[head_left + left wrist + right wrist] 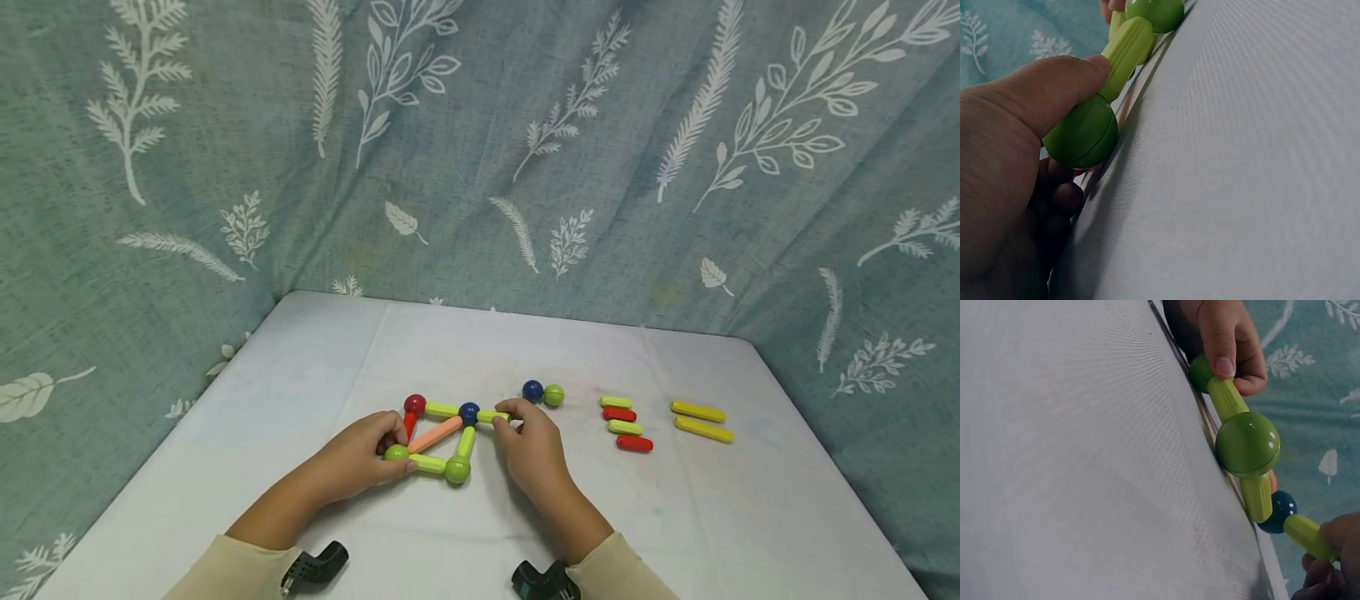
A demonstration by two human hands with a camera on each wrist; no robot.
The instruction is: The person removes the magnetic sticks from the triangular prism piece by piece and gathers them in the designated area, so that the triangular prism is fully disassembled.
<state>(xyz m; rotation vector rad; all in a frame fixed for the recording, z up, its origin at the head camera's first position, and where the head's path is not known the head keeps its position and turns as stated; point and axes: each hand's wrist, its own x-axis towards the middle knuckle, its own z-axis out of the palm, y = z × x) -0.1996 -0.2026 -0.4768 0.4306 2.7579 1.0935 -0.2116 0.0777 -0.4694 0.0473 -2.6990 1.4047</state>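
A flat frame of balls and rods lies on the white cloth. Its corners are a red ball [415, 405], a dark blue ball [468, 412] and two green balls, one at the front [457, 469]. An orange rod [435, 435] crosses it diagonally. My left hand [367, 454] grips the left green ball [1085, 132], its thumb on the adjoining yellow-green rod [1127, 53]. My right hand [531, 442] pinches another yellow-green rod [1307, 536], whose other end meets the dark blue ball. In the left wrist view the lower fingers are in shadow.
Behind my right hand sit a loose blue ball [532, 391] and a green ball [554, 395]. Further right lie short yellow-green and red rods [634, 444], then two longer yellow rods [703, 429]. A patterned curtain [480, 167] hangs behind the table [337, 333].
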